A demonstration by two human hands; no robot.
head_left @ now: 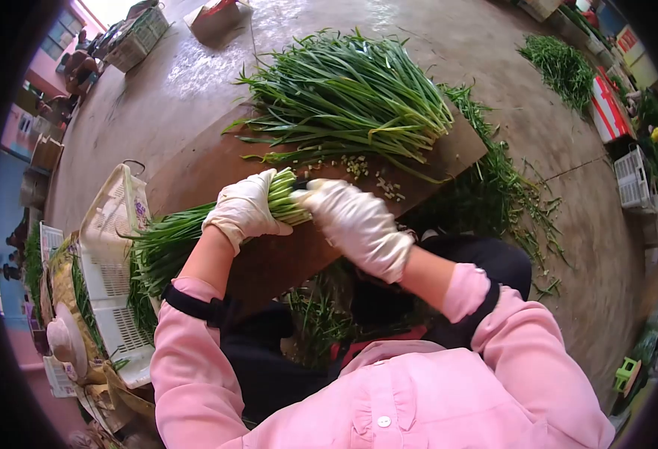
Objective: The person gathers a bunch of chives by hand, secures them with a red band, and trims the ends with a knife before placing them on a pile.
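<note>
The left hand [243, 209] clamps its grip round the chive bundle [175, 236], long axis running left, the right hand [355, 224] curled shut touching its cut end

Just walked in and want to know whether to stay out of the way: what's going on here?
A person in white gloves holds a bundle of chives over a wooden board. The left hand has a closed grip around the bundle; the right hand sits at its trimmed end, grip unclear. A larger chive pile lies on the board's far side, small cut bits beside it. A white plastic crate stands at the left.
</note>
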